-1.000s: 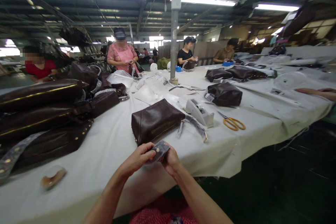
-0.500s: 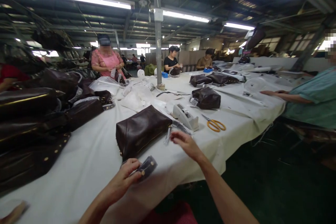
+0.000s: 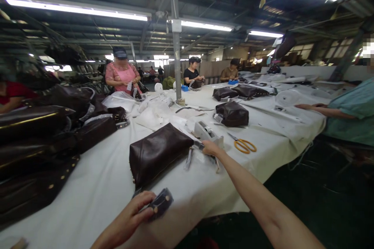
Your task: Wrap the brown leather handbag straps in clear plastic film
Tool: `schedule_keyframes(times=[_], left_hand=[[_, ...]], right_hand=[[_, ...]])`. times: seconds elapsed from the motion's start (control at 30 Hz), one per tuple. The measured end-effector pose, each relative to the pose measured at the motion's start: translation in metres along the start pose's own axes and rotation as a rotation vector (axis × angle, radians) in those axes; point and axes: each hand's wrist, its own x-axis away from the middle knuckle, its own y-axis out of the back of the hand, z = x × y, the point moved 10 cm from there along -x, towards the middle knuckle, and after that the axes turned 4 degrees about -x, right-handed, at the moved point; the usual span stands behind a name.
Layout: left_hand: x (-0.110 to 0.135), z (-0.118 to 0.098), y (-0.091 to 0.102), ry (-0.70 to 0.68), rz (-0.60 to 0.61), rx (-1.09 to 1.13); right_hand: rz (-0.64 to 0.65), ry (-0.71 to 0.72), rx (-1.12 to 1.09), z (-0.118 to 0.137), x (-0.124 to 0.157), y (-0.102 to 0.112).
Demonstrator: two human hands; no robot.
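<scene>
A dark brown leather bag (image 3: 160, 153) lies on the white-covered table in front of me. My left hand (image 3: 137, 210) is closed around a dark strap (image 3: 161, 203) with brass-coloured studs and clear plastic wrapping, at the bag's near left corner. At the other end of the bag, my right hand (image 3: 210, 148) is closed on another plastic-wrapped strap (image 3: 199, 144). A plastic-wrapped zipper pull (image 3: 188, 158) hangs from that end of the bag. Just behind my right hand stands a tape dispenser (image 3: 207, 131).
Orange-handled scissors (image 3: 244, 146) lie to the right, with another brown bag (image 3: 232, 113) behind them. Brown bags (image 3: 32, 155) are piled on the left. A co-worker in pink (image 3: 122, 74) and several others work around the table; a person in green (image 3: 347, 105) is at the right edge.
My right hand has moved forward and right from beside the zipper pull and taken hold of the strap. The left hand keeps its strap. The view has shifted slightly.
</scene>
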Motion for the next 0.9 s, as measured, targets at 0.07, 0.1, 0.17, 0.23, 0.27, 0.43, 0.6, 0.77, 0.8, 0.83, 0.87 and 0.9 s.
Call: schedule_keyframes(times=[0.07, 0.1, 0.17, 0.23, 0.27, 0.43, 0.6, 0.77, 0.8, 0.83, 0.87, 0.9], left_hand=[[0.004, -0.002, 0.006, 0.008, -0.022, -0.005], [0.006, -0.004, 0.009, 0.008, -0.027, -0.013], [0.008, -0.006, 0.013, 0.012, -0.031, -0.023], [0.010, -0.006, 0.017, 0.019, -0.029, -0.032], [0.010, -0.005, 0.017, 0.023, -0.025, -0.038], [0.017, 0.005, 0.021, 0.026, -0.006, -0.078], [0.022, -0.003, 0.032, 0.056, -0.033, -0.076], [0.011, -0.020, 0.026, 0.061, -0.033, -0.090], [0.009, -0.021, 0.022, 0.061, -0.020, -0.098], [0.006, -0.021, 0.019, 0.061, -0.010, -0.106], [0.005, -0.020, 0.016, 0.061, -0.004, -0.115], [0.004, -0.019, 0.013, 0.062, 0.000, -0.125]], right_hand=[[0.084, -0.056, -0.090, 0.001, 0.002, -0.006], [0.129, -0.083, -0.146, 0.000, 0.006, -0.010], [0.212, -0.133, -0.288, 0.000, 0.020, -0.019], [0.275, -0.175, -0.463, 0.000, 0.037, -0.028], [0.298, -0.195, -0.555, 0.000, 0.047, -0.032], [0.375, -0.282, -0.915, 0.002, 0.090, -0.047], [0.488, -0.310, -1.114, 0.018, 0.120, -0.058], [0.526, -0.224, -1.434, 0.045, 0.140, -0.063], [0.504, -0.203, -1.465, 0.047, 0.142, -0.063], [0.480, -0.188, -1.487, 0.048, 0.145, -0.065], [0.460, -0.183, -1.504, 0.047, 0.148, -0.067], [0.447, -0.186, -1.519, 0.047, 0.151, -0.070]])
